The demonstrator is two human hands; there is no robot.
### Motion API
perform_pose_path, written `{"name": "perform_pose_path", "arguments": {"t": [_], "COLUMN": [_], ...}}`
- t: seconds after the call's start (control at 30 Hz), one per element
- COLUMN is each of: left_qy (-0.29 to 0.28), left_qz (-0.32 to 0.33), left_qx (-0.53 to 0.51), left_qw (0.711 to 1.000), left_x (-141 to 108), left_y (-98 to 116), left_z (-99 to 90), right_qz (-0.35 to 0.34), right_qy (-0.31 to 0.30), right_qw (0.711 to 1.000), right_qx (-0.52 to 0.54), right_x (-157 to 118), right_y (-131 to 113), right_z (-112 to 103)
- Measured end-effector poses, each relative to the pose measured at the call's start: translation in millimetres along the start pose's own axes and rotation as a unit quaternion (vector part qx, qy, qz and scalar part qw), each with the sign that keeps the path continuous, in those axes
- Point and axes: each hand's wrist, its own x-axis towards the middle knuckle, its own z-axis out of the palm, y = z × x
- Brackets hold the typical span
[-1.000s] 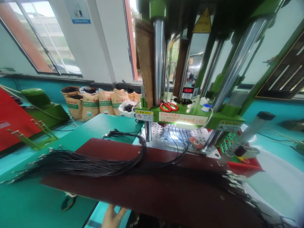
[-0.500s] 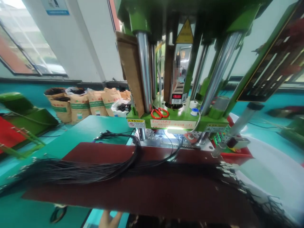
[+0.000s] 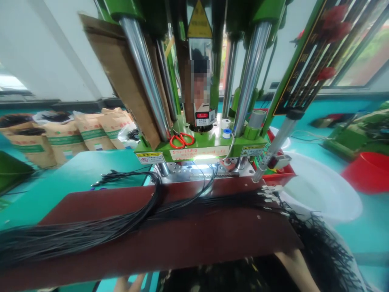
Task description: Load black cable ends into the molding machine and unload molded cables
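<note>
At the bottom edge, my left hand (image 3: pixel 129 284) shows just below the near edge of a dark red-brown board (image 3: pixel 194 239). Two of its fingers are apart, and I see nothing held between them. My right hand (image 3: pixel 293 263) reaches beneath the board's near right corner, its fingers hidden there. Across the board lies a long bundle of black cables (image 3: pixel 100 227). A few cables run back to the lit metal plate (image 3: pixel 179 172) of a green press (image 3: pixel 212 142). Pale connector ends (image 3: pixel 272 194) lie at the board's right side.
Red-handled scissors (image 3: pixel 181 140) and a blue-and-white spool (image 3: pixel 226 133) rest on the press. Cardboard (image 3: pixel 124 81) leans against its left column. Several paper sacks (image 3: pixel 67 138) stand behind the teal table (image 3: pixel 91 166). At right are a white tub (image 3: pixel 328 194) and a red bucket (image 3: pixel 369 172).
The view has turned to the right, so the press and board sit further left. My right hand has come into sight under the board's right corner. My left hand stays by the near edge.
</note>
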Motion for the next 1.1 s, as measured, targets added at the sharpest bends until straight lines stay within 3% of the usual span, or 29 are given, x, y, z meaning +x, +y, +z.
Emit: {"name": "perform_pose_path", "arguments": {"t": [0.57, 0.67, 0.77, 0.87, 0.97, 1.03, 1.07, 1.1], "left_qy": [-0.021, -0.048, -0.106, -0.196, -0.364, -0.494, -0.527, -0.522], "left_qz": [-0.031, -0.02, -0.005, -0.01, 0.063, 0.182, 0.251, 0.317], "left_qx": [-0.04, -0.03, 0.048, 0.205, 0.245, 0.199, 0.177, 0.164], "left_qw": [0.999, 0.998, 0.993, 0.959, 0.896, 0.827, 0.792, 0.774], "left_x": [8, 12, 21, 19, -3, -23, -32, -39], "left_y": [-3, -1, 7, 36, 89, 131, 151, 170], "left_z": [-1.2, -6.4, -24.5, -48.5, -56.8, -43.1, -29.5, -11.8], "right_qz": [0.007, 0.004, -0.005, -0.011, 0.006, 0.02, 0.024, 0.024], "right_qy": [0.011, -0.005, -0.016, -0.025, -0.042, -0.052, -0.056, -0.06], "right_qw": [0.999, 1.0, 1.0, 1.0, 0.999, 0.998, 0.998, 0.998], "right_qx": [-0.034, -0.028, -0.013, -0.001, 0.007, 0.008, 0.007, 0.006], "right_x": [-2, -3, -2, -1, -1, -1, -2, -2], "right_y": [-10, -15, -18, -17, -11, -7, -6, -6], "right_z": [2, 1, 1, 0, -4, -6, -8, -10]}}
